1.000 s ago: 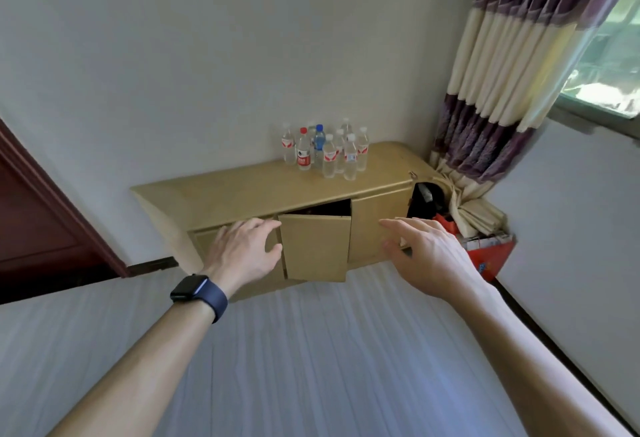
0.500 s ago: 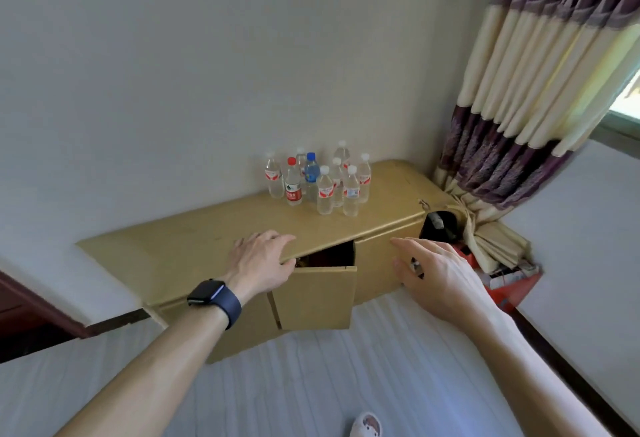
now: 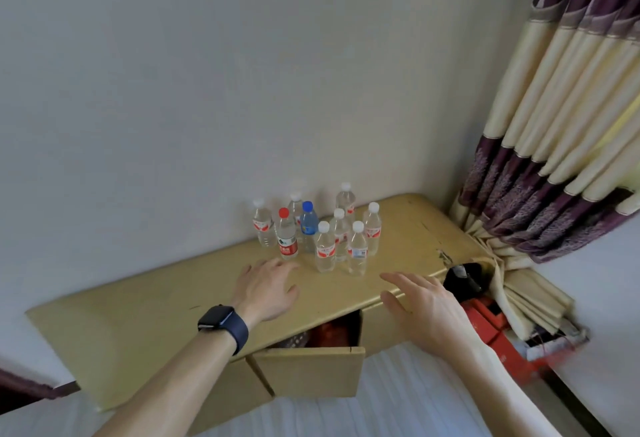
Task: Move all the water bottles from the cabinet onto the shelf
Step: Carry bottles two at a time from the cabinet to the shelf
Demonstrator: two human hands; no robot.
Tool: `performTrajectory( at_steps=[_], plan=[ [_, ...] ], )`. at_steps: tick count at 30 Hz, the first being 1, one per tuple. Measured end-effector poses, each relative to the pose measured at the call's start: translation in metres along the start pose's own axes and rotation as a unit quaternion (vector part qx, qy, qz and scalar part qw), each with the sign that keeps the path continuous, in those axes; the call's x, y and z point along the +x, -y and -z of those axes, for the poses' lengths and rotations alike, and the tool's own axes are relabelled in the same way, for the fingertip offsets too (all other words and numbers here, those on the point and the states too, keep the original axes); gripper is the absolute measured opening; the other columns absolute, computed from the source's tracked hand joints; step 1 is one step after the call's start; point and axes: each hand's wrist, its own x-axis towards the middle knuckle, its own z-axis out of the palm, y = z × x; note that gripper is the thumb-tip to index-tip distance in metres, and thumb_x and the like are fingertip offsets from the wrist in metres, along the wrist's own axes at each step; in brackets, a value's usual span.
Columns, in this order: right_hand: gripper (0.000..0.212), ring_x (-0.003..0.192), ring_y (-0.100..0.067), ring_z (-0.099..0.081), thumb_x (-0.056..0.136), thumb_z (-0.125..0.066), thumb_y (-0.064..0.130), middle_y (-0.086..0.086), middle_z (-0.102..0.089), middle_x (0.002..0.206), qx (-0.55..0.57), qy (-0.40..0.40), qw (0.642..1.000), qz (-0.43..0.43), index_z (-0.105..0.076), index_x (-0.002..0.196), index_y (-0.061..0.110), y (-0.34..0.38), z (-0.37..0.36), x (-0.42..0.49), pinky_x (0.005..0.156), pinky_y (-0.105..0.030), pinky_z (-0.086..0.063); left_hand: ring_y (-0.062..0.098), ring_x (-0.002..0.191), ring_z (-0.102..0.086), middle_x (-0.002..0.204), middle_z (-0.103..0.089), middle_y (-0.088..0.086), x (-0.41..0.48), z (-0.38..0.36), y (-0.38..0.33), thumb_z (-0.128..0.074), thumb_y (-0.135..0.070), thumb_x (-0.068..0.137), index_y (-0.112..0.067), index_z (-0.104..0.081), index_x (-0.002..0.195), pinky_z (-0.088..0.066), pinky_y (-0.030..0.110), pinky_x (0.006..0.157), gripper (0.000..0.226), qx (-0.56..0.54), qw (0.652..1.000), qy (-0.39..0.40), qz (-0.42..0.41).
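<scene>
Water bottles (image 3: 325, 250) are gathered upright in a tight cluster on the top of a low yellow cabinet (image 3: 145, 325), towards the back, close to the white wall (image 3: 242, 73). Most are closed with white caps; a red-capped bottle (image 3: 287, 241) is placed at the front left of the cluster and a blue-capped bottle (image 3: 309, 225) just behind it. The left hand (image 3: 266, 293) is held palm down over the cabinet top, just in front of the red-capped bottle and apart from it; its grip is open, the fingers spread, and nothing is held. Whether the palm touches the wood cannot be told. A dark watch (image 3: 223, 324) is worn on that wrist. The right hand (image 3: 426, 308) is stretched out over the front edge of the top, to the right of the cluster and well short of it; its grip is likewise open, with straight fingers and nothing in it. Below the hands a cabinet door (image 3: 308, 371) is swung open, and something red (image 3: 329, 331) is dimly seen inside. A striped curtain (image 3: 554, 125) is bunched at the right end of the cabinet, with red boxes (image 3: 491, 332) beneath it.
</scene>
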Motion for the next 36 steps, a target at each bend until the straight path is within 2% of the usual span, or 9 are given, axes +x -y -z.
performTrajectory(
  at_steps=[8, 14, 17, 21, 25, 29, 31, 33, 36],
  plan=[
    [0.046, 0.132, -0.014, -0.042, 0.099, -0.037, 0.054, 0.019, -0.046, 0.146, -0.017, 0.068, 0.996, -0.053, -0.037, 0.145, 0.045, -0.004, -0.049, 0.114, 0.099, -0.033, -0.044, 0.023, 0.126, -0.048, 0.145, -0.042, -0.003, 0.127, -0.027, 0.027, -0.047, -0.039, 0.092, -0.032, -0.035, 0.146, -0.043, 0.037, 0.093, 0.056, -0.008, 0.998, 0.035, -0.059],
    [0.060, 0.121, -0.027, -0.054, 0.098, -0.036, 0.054, -0.001, -0.055, 0.134, -0.007, 0.110, 0.983, -0.148, -0.017, 0.152, 0.037, -0.004, -0.075, 0.208, 0.089, -0.041, -0.048, 0.032, 0.115, -0.052, 0.152, -0.029, 0.008, 0.222, -0.051, 0.036, -0.048, -0.029, 0.092, -0.034, -0.027, 0.148, -0.047, 0.039, 0.084, 0.060, 0.038, 0.990, 0.024, -0.132],
    [0.063, 0.108, -0.032, -0.061, 0.096, -0.037, 0.058, -0.006, -0.059, 0.121, 0.000, 0.099, 0.976, -0.192, -0.013, 0.151, 0.040, -0.007, -0.087, 0.249, 0.083, -0.043, -0.050, 0.033, 0.115, -0.052, 0.143, -0.037, 0.007, 0.258, -0.060, 0.034, -0.048, -0.027, 0.093, -0.036, -0.027, 0.147, -0.044, 0.039, 0.082, 0.058, 0.053, 0.983, 0.038, -0.172],
    [0.061, 0.107, -0.031, -0.062, 0.094, -0.035, 0.066, -0.006, -0.059, 0.124, 0.004, 0.111, 0.963, -0.245, -0.022, 0.149, 0.041, -0.009, -0.105, 0.288, 0.082, -0.041, -0.050, 0.031, 0.113, -0.053, 0.129, -0.053, 0.001, 0.292, -0.079, 0.039, -0.048, -0.028, 0.093, -0.038, -0.039, 0.135, -0.046, 0.039, 0.082, 0.044, 0.053, 0.970, 0.083, -0.222],
    [0.055, 0.096, -0.031, -0.066, 0.093, -0.034, 0.070, -0.008, -0.067, 0.109, -0.019, 0.079, 0.960, -0.269, -0.037, 0.132, 0.032, -0.008, -0.129, 0.305, 0.078, -0.039, -0.052, 0.032, 0.102, -0.058, 0.120, -0.052, 0.004, 0.312, -0.091, 0.040, -0.044, -0.033, 0.097, -0.029, -0.045, 0.127, -0.044, 0.036, 0.067, 0.030, 0.076, 0.956, 0.084, -0.269],
    [0.063, 0.083, -0.029, -0.067, 0.097, -0.031, 0.065, -0.007, -0.067, 0.091, -0.031, 0.048, 0.949, -0.309, -0.020, 0.146, 0.027, -0.005, -0.144, 0.304, 0.069, -0.038, -0.053, 0.033, 0.093, -0.061, 0.117, -0.052, 0.007, 0.318, -0.096, 0.038, -0.044, -0.043, 0.100, -0.019, -0.044, 0.128, -0.033, 0.035, 0.057, 0.037, 0.095, 0.941, 0.070, -0.316],
    [0.065, 0.074, -0.028, -0.066, 0.099, -0.033, 0.058, -0.005, -0.066, 0.082, -0.030, 0.028, 0.950, -0.310, -0.015, 0.149, 0.021, -0.006, -0.147, 0.296, 0.063, -0.036, -0.049, 0.029, 0.073, -0.064, 0.104, -0.058, 0.006, 0.317, -0.101, 0.041, -0.054, -0.046, 0.095, -0.015, -0.052, 0.118, -0.039, 0.033, 0.046, 0.039, 0.086, 0.939, 0.089, -0.321],
    [0.055, 0.068, -0.028, -0.063, 0.100, -0.034, 0.054, -0.003, -0.066, 0.078, -0.025, 0.019, 0.953, -0.300, -0.026, 0.140, 0.016, -0.008, -0.147, 0.283, 0.059, -0.035, -0.046, 0.026, 0.055, -0.060, 0.091, -0.061, 0.006, 0.315, -0.109, 0.044, -0.061, -0.048, 0.089, -0.014, -0.055, 0.107, -0.043, 0.033, 0.037, 0.039, 0.101, 0.937, 0.107, -0.318],
    [0.035, 0.064, -0.029, -0.060, 0.101, -0.034, 0.050, 0.000, -0.059, 0.068, 0.020, 0.013, 0.949, -0.313, -0.034, 0.111, 0.017, -0.011, -0.139, 0.249, 0.053, -0.034, -0.042, 0.030, 0.063, -0.060, 0.097, -0.061, 0.007, 0.307, -0.107, 0.040, -0.043, -0.049, 0.097, -0.014, -0.043, 0.128, -0.035, 0.031, 0.041, 0.047, 0.096, 0.938, 0.078, -0.323]
  ],
)
